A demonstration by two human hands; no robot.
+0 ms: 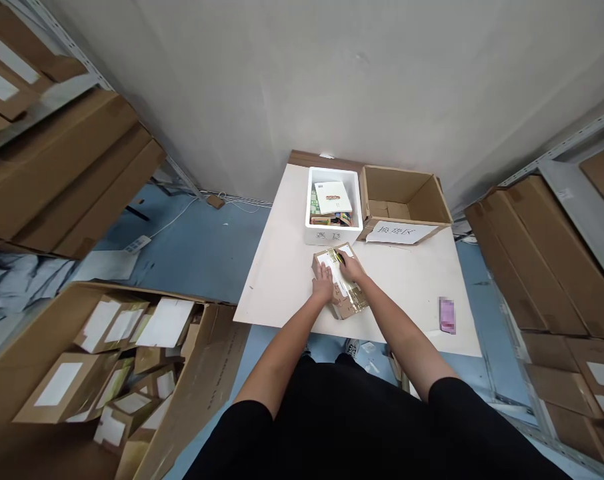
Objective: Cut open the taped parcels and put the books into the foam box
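The box (355, 294) lay on the table (272, 267), long axis slanting far-left to near-right. The left hand (323, 285) lay spread on it; the right hand (351, 268) gripped a cutter (339, 257) pointing far-left.

On the table (272, 280), a tub (349, 237) stands by the far-left corner with a booklet (333, 197) on top of its contents, and a carton (399, 180) stands just right of it toward the far-right corner, a sheet (399, 232) on its near wall. Before the tub, close to the middle of the near edge, lies a parcel (339, 280); a blurred item (447, 315) lies near the near-right corner. Left of the near-left corner, a bin (202, 373) holds smaller boxes (59, 385).
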